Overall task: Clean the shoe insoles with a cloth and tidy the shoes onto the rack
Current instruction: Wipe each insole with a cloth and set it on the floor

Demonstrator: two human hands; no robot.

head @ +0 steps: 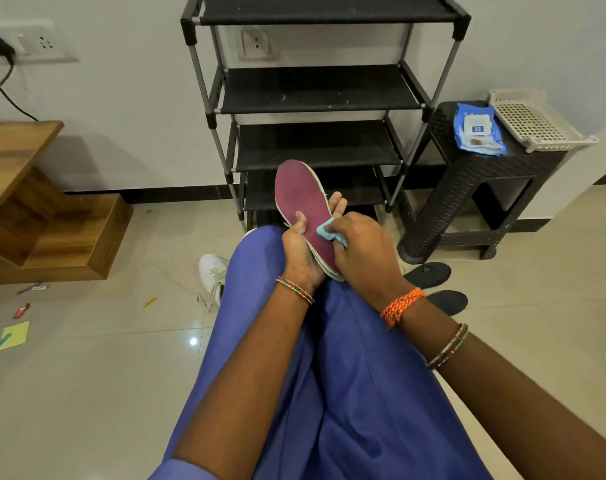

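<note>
Maroon insole [300, 197], turquoise cloth [326, 232], black rack [320, 90].

left hand [300, 249] gripping, right hand [362, 252] pinching

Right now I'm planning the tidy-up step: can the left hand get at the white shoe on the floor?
Probably not yet. The left hand grips the maroon insole while the right hand wipes it with the cloth. The white shoe lies unobstructed beside the left leg.
</note>
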